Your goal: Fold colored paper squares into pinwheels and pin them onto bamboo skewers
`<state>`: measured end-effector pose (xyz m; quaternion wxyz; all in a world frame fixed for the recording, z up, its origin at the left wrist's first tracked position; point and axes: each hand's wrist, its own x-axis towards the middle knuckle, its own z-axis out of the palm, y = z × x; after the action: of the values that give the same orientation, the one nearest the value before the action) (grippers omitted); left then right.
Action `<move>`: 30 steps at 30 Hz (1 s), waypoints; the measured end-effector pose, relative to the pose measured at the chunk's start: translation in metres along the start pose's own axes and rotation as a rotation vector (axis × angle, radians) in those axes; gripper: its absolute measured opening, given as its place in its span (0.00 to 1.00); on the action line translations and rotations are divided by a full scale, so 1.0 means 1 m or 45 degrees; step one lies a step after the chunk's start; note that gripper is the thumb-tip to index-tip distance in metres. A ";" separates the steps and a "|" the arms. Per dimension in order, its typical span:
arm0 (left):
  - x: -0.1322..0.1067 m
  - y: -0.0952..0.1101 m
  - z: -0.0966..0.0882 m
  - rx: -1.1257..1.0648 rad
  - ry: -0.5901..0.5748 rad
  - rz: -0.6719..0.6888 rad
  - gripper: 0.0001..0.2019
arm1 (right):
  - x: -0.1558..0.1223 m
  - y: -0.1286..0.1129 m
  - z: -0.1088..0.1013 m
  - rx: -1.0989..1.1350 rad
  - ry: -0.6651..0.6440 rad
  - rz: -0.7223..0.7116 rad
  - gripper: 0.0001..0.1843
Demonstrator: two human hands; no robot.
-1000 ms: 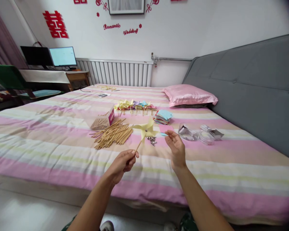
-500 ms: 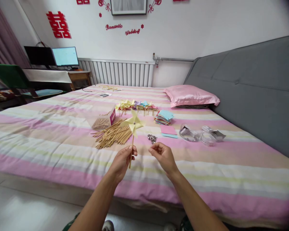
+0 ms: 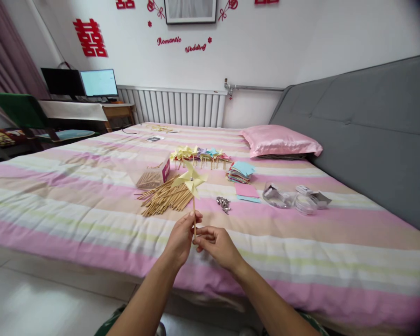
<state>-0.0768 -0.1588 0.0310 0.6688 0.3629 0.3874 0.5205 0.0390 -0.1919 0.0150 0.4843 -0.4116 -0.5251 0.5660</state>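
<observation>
I hold a yellow paper pinwheel [image 3: 190, 179] upright by its thin wooden stick above the striped bed [image 3: 91, 205]. My left hand [image 3: 181, 235] pinches the stick near its lower end. My right hand [image 3: 215, 243] is closed on the bottom of the same stick, touching the left hand. Beyond the pinwheel lie a pile of wooden sticks [image 3: 166, 198], a small heap of metal pins [image 3: 223, 203], a pink paper square [image 3: 245, 190] and a stack of coloured paper squares [image 3: 240, 171]. A row of finished pinwheels [image 3: 199, 155] lies farther back.
An open box of sticks [image 3: 153, 176] sits left of the stick pile. Clear plastic bags [image 3: 296, 198] lie to the right. A pink pillow [image 3: 280, 141] rests by the grey headboard [image 3: 367, 126]. A desk with monitors [image 3: 80, 83] stands at the far left.
My right hand drew back from beside the pinwheel's head and closed on the bottom of the stick. The pinwheel swung from tilted right to upright.
</observation>
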 end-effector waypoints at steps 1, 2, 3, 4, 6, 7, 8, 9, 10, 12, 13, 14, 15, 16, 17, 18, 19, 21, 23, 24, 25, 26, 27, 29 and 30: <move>0.000 0.000 0.001 -0.014 0.011 -0.013 0.15 | 0.000 0.001 0.001 0.012 0.009 0.003 0.16; 0.000 -0.001 0.001 -0.022 0.022 -0.030 0.16 | 0.001 0.002 0.002 0.024 0.012 0.007 0.16; 0.000 -0.001 0.001 -0.027 0.031 -0.047 0.16 | 0.001 0.003 0.003 0.035 0.009 0.013 0.15; 0.001 -0.001 0.001 -0.030 0.037 -0.059 0.16 | 0.002 0.005 0.004 0.045 0.010 0.018 0.15; 0.001 0.000 0.001 -0.038 0.051 -0.049 0.15 | 0.002 0.008 0.006 0.066 0.033 0.026 0.15; 0.001 0.000 0.001 -0.038 0.062 -0.032 0.14 | 0.002 0.009 0.007 0.075 0.057 0.028 0.16; 0.001 0.001 0.001 -0.033 0.072 -0.014 0.14 | 0.002 0.011 0.008 0.082 0.084 0.030 0.16; 0.002 0.001 0.001 -0.018 0.076 -0.001 0.14 | 0.002 0.012 0.009 0.085 0.113 0.027 0.16; 0.002 0.001 0.001 0.007 0.073 0.002 0.14 | 0.002 0.013 0.009 0.086 0.138 0.021 0.16; 0.002 0.001 0.000 0.068 0.051 -0.005 0.15 | 0.002 0.014 0.010 0.072 0.177 0.004 0.16; 0.002 0.000 -0.001 0.102 0.038 -0.006 0.16 | 0.003 0.014 0.009 0.063 0.196 -0.004 0.17; 0.002 -0.001 -0.001 0.142 0.033 0.002 0.17 | 0.003 0.014 0.008 0.054 0.218 -0.012 0.17; 0.002 -0.003 -0.002 0.196 0.035 0.022 0.17 | 0.004 0.013 0.007 0.046 0.242 -0.017 0.18; 0.002 -0.004 -0.003 0.265 0.048 0.056 0.18 | 0.005 0.012 0.005 0.038 0.269 -0.019 0.18; 0.002 -0.006 -0.005 0.350 0.067 0.100 0.17 | 0.006 0.012 0.002 0.029 0.302 -0.022 0.19; 0.003 -0.008 -0.006 0.444 0.086 0.147 0.17 | 0.007 0.011 -0.001 0.018 0.339 -0.025 0.19; 0.003 -0.009 -0.008 0.539 0.096 0.193 0.16 | 0.008 0.010 -0.004 0.002 0.379 -0.031 0.20; 0.004 -0.012 -0.010 0.717 0.081 0.276 0.16 | 0.010 0.009 -0.013 -0.034 0.461 -0.041 0.20; 0.004 -0.013 -0.012 0.896 0.046 0.362 0.16 | 0.013 0.008 -0.023 -0.062 0.543 -0.040 0.20; 0.004 -0.014 -0.013 0.990 0.033 0.410 0.16 | 0.014 0.007 -0.028 -0.076 0.590 -0.040 0.20; 0.004 -0.013 -0.012 1.083 0.027 0.455 0.16 | 0.016 0.006 -0.034 -0.094 0.641 -0.049 0.21; 0.003 -0.013 -0.012 1.176 0.026 0.486 0.16 | 0.018 0.005 -0.039 -0.119 0.698 -0.065 0.21; 0.002 -0.013 -0.011 1.273 0.025 0.499 0.17 | 0.020 0.003 -0.046 -0.150 0.763 -0.087 0.21; -0.001 -0.013 -0.009 1.476 0.004 0.479 0.19 | 0.027 -0.002 -0.059 -0.216 0.892 -0.125 0.21; -0.003 -0.014 -0.007 1.582 -0.021 0.458 0.19 | 0.031 -0.005 -0.066 -0.245 0.949 -0.131 0.22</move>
<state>-0.0783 -0.1634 0.0161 0.2394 0.7456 0.5445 0.3007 0.0974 -0.1484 0.0138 0.6287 -0.6058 -0.3838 0.3007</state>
